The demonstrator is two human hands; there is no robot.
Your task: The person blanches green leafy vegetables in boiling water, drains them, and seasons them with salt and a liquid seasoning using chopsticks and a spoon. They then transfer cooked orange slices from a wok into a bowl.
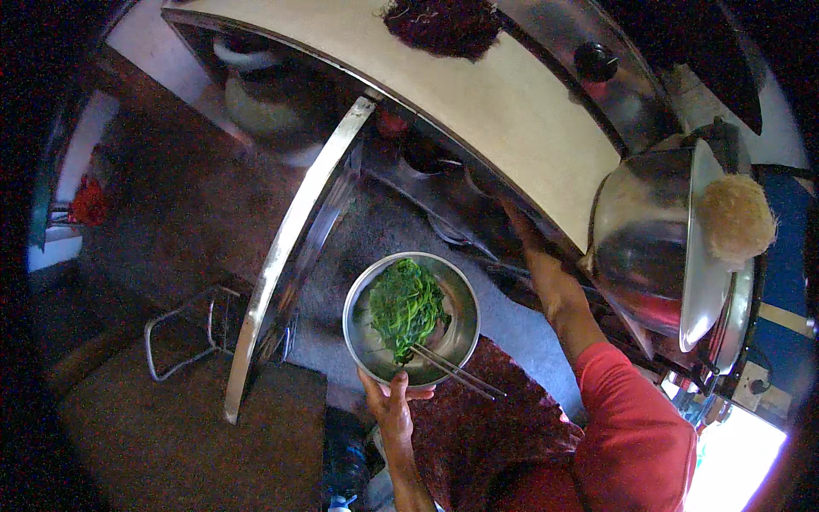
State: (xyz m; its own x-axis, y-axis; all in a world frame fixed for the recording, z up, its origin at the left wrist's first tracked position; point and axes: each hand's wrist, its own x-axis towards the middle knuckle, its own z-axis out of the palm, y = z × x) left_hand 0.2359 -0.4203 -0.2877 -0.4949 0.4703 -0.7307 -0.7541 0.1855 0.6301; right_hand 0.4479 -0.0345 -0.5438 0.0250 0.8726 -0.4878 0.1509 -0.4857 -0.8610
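My left hand (391, 404) grips the rim of a stainless steel bowl (359, 342) from below, its thumb at the near edge. A heap of wet-looking leafy greens (407, 307) lies in the bowl. Two metal chopsticks (462, 375) lean over the bowl's near right rim, with their tips by the greens. My right forearm (547, 278) reaches under the cream countertop (486, 121) into a dark cabinet (448, 185). The right hand itself is hidden in shadow there. Left of the bowl, a cabinet door (301, 243) stands swung out, seen along its top edge.
On the right, a large metal pot (640, 237) stands beside a tan fuzzy ball (739, 217). A dark fibrous clump (445, 25) rests on the countertop. A metal tube frame (185, 339) and a brown flat surface (192, 441) lie at lower left.
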